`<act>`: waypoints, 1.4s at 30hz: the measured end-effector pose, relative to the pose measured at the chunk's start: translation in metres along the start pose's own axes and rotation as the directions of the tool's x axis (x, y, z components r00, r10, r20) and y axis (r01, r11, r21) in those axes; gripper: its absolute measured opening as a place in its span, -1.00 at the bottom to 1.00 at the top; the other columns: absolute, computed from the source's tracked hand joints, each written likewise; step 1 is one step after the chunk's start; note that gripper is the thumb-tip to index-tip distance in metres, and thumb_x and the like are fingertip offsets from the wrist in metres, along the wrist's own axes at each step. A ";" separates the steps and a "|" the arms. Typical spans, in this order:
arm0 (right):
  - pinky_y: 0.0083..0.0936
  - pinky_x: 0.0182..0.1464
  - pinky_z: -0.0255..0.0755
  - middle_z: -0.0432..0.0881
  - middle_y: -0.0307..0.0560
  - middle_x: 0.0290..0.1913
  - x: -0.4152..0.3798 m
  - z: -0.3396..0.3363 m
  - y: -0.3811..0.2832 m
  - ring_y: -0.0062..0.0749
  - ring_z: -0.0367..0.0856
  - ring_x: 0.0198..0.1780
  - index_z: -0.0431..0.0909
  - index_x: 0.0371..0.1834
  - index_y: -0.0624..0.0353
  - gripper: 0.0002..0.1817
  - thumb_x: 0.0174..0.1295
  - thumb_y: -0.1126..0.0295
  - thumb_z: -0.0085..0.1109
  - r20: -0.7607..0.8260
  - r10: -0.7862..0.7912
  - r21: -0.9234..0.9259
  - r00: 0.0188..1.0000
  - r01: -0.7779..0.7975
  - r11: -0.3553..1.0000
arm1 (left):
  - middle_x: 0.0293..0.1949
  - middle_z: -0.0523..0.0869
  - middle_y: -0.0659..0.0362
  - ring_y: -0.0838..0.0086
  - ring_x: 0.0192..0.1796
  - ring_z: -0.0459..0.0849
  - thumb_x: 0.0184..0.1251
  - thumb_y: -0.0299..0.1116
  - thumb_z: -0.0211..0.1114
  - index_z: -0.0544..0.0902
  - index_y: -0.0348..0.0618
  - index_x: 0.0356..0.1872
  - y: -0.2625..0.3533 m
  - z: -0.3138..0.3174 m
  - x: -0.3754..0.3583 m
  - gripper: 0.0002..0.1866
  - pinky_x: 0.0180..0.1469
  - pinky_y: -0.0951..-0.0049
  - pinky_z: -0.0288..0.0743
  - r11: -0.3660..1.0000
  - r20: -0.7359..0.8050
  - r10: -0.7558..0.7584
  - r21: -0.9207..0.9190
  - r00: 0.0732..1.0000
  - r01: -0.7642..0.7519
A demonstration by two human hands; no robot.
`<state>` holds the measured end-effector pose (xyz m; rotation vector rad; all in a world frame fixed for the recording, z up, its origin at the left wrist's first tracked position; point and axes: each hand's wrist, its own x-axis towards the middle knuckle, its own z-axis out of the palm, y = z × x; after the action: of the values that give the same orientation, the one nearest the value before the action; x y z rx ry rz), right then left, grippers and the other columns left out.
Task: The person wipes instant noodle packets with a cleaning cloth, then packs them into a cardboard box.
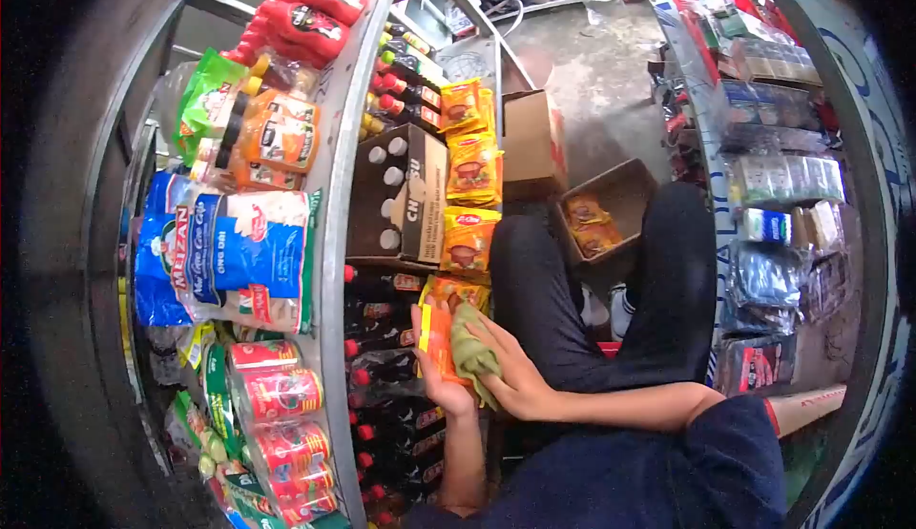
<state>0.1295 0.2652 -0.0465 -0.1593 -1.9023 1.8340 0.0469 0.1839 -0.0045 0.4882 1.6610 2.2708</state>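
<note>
My left hand (447, 388) is closed around an orange seasoning packet (436, 333) with a yellow strip along its edge, held upright beside the lower shelf. In my right hand (520, 374) is a folded green cloth (472, 350), pressed against the packet's face. The fingers of my right hand lie over the cloth and partly hide it. Just beyond my hands, more orange packets (468, 241) stand in stacks along the shelf front. Dark sauce bottles (382, 376) with red caps lie to the left of my left hand.
An open cardboard box (620, 207) with a few orange packets sits between my legs. Behind it stands another carton (530, 138). A metal shelf post (348, 147) rises at the left, near a blue bag (239, 252) and packs of red cans (281, 395). Wrapped goods (773, 276) line the right shelf.
</note>
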 end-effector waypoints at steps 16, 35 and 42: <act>-0.41 -0.04 0.53 0.72 0.01 -0.24 0.033 -0.006 0.052 -0.50 0.64 -0.15 0.60 0.02 0.35 -0.70 0.47 0.32 0.02 -0.027 0.436 0.374 0.899 -0.396 0.839 | 0.60 0.14 -0.18 -0.15 0.56 0.26 0.62 -0.04 -0.23 0.05 -0.39 0.59 -0.012 0.029 -0.002 -0.28 0.57 -0.07 0.14 0.963 -0.063 0.266 0.051 0.962 -0.263; -0.30 -0.23 0.63 0.74 0.13 -0.28 0.067 -0.082 0.050 0.03 0.77 -0.25 0.67 -0.02 0.18 -0.62 0.09 0.39 0.51 -0.174 -0.157 -0.194 0.972 0.122 0.973 | -0.10 0.77 0.15 0.53 -0.10 0.68 0.51 -0.38 0.31 0.68 -0.41 0.02 -0.032 -0.001 -0.019 -0.74 -0.02 0.45 0.57 0.835 -0.278 0.100 0.546 0.955 0.071; -0.35 -0.23 0.63 0.73 0.11 -0.30 0.063 -0.088 0.061 -0.05 0.78 -0.26 0.66 -0.07 0.19 -0.70 0.13 0.43 0.46 -0.193 -0.162 -0.200 0.968 0.123 0.972 | -0.13 0.75 0.15 0.55 -0.13 0.65 0.54 -0.38 0.27 0.66 -0.42 -0.05 -0.026 0.009 -0.027 -0.76 -0.07 0.44 0.54 0.719 -0.176 0.181 0.695 0.968 -0.009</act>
<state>0.0965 0.3761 -0.0913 -0.2592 -1.8832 1.4823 0.0757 0.1885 -0.0299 0.4728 2.6732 1.7323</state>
